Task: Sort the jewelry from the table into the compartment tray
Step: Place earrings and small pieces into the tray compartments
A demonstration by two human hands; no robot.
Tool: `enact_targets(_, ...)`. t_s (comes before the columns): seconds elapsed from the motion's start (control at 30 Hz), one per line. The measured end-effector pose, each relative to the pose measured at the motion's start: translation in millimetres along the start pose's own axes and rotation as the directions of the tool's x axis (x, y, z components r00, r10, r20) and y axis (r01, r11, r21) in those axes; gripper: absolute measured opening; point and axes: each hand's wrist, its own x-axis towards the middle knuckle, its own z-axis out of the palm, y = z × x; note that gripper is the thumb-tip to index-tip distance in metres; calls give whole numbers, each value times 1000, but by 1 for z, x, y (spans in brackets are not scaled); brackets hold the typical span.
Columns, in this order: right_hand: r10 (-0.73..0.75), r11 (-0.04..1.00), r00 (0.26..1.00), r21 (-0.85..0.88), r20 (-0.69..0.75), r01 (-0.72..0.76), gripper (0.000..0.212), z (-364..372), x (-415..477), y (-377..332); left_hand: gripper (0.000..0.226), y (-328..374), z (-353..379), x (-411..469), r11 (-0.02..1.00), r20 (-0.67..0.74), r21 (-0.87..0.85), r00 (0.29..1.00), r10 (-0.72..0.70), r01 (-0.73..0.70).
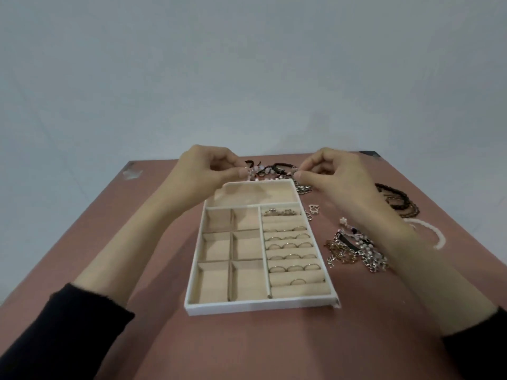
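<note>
A white compartment tray (260, 307) with beige lining lies in the middle of the pink table. Its right column of ring slots holds several rings (289, 246). Its square compartments on the left and the long far compartment look bare. My left hand (204, 170) and my right hand (333, 174) hover above the tray's far edge. Between them they pinch the two ends of a beaded bracelet (270, 172) with pale pink and dark beads, stretched out over the tray's far rim.
A heap of chain and pearl jewelry (354, 250) lies right of the tray. Dark beaded necklaces (397, 200) and a white bead strand (432, 233) lie further right. Small heart pendants (312, 211) and metal clips (303, 187) sit near the tray's far right corner.
</note>
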Motion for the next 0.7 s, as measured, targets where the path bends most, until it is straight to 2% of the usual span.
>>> enact_targets(0.13,-43,999,993,38,109,39,11,37,8,-17,7,-23,-12,-19,998,-17,-28,998,-55,54)
enact_targets(0.23,-62,997,990,50,125,56,12,58,9,-19,5,-32,-12,-27,996,4,-74,998,-56,57)
enact_targets(0.37,-87,996,988,14,125,86,16,69,6,-16,5,-36,-19,-27,999,144,45,989,-26,20)
enact_targets(0.5,-120,992,984,-16,136,123,15,70,3,-18,13,-36,-22,-28,982,217,185,976,2,-44)
enact_targets(0.7,-135,989,976,-45,168,144,18,74,0,-17,26,-39,-18,-29,932,243,351,970,2,-90)
